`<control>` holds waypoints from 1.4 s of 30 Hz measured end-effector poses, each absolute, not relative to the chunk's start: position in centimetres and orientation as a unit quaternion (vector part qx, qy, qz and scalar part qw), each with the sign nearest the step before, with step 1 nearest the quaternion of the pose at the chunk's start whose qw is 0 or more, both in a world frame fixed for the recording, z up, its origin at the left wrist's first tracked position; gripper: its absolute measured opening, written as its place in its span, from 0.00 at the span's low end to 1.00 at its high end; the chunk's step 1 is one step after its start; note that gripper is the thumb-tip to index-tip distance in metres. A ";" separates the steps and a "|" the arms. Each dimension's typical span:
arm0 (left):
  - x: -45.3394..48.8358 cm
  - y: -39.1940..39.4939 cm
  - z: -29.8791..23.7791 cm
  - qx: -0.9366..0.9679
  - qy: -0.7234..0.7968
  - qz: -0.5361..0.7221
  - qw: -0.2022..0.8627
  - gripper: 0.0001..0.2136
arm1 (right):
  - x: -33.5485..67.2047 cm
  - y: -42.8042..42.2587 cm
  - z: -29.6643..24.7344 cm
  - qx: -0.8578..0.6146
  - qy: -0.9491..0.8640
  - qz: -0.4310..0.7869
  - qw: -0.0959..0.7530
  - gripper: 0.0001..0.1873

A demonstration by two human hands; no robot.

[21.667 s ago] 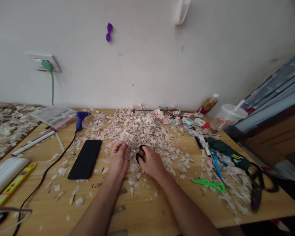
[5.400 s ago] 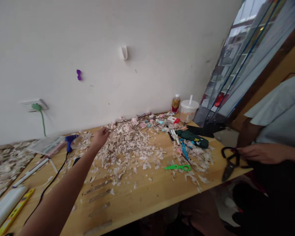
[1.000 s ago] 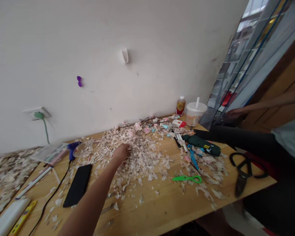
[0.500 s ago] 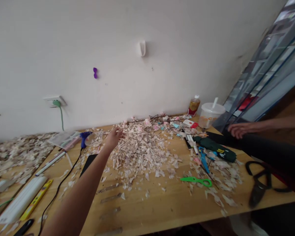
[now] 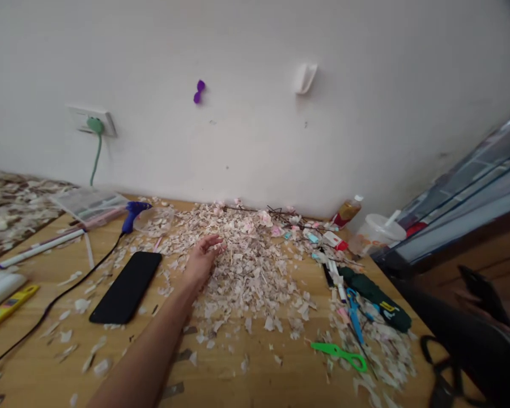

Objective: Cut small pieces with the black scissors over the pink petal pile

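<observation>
Here's our heap of pale papery flakes [image 5: 253, 277], mid pale-wood surface [image 5: 246, 388]; our left hand [image 5: 201, 262] is at its left side, fingers loosely spread, our right hand unseen. A brisk sweep could scatter flakes onto that flat black phone [image 5: 126, 288]. White wall [image 5: 255, 141] blocks behind; we've room nearside.

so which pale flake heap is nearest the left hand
The middle heap of pale flakes, by the left hand; the other heap lies far left.

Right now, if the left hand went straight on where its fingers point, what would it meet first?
The left hand would most likely meet the heap of pale flakes first, directly ahead; whether it already touches them is hard to tell.
</observation>
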State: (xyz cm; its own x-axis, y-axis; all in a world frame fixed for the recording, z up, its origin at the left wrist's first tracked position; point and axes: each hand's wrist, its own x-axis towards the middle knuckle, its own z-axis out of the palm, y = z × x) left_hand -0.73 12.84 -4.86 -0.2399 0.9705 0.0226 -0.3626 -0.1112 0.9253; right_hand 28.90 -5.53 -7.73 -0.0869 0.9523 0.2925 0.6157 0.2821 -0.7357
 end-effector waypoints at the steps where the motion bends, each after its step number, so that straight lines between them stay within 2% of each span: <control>1: -0.6 12.8 -4.8 0.335 0.414 0.668 0.519 0.20 | 28.0 -5.2 -7.1 -0.555 -0.707 0.213 0.383 0.24; 4: 0.0 12.6 -4.8 0.308 0.365 0.690 0.543 0.19 | 24.2 -2.3 -5.0 -0.547 -0.711 0.192 0.398 0.28; 8: 0.6 12.3 -4.9 0.326 0.345 0.692 0.544 0.16 | 19.0 6.2 -2.9 -0.524 -0.711 0.152 0.443 0.28; 11: 0.4 12.0 -4.9 0.407 0.379 0.663 0.502 0.13 | 17.5 11.5 -3.6 -0.519 -0.704 0.155 0.460 0.16; 13: -0.1 11.8 -4.6 0.524 0.438 0.616 0.394 0.14 | 17.8 12.8 -4.6 -0.530 -0.693 0.147 0.466 0.13; 17: -0.7 11.2 -4.2 0.703 0.538 0.452 0.107 0.16 | 19.5 12.8 -6.0 -0.563 -0.655 0.159 0.479 0.11; 20: -0.1 10.9 -4.2 0.747 0.567 0.347 0.028 0.13 | 20.0 12.7 -6.2 -0.572 -0.635 0.178 0.488 0.11; 26: 0.9 10.9 -4.8 0.788 0.566 0.240 -0.017 0.15 | 19.6 13.0 -6.9 -0.549 -0.661 0.134 0.494 0.09; 31: 1.2 11.0 -5.1 0.806 0.539 0.241 -0.039 0.16 | 19.5 12.9 -6.9 -0.507 -0.690 0.103 0.507 0.10; 38: 1.0 10.8 -4.7 0.789 0.557 0.255 -0.037 0.14 | 19.9 12.9 -6.9 -0.544 -0.655 0.119 0.511 0.09; 42: 0.9 10.7 -4.2 0.742 0.593 0.309 -0.050 0.15 | 19.8 12.8 -6.6 -0.549 -0.687 0.135 0.457 0.13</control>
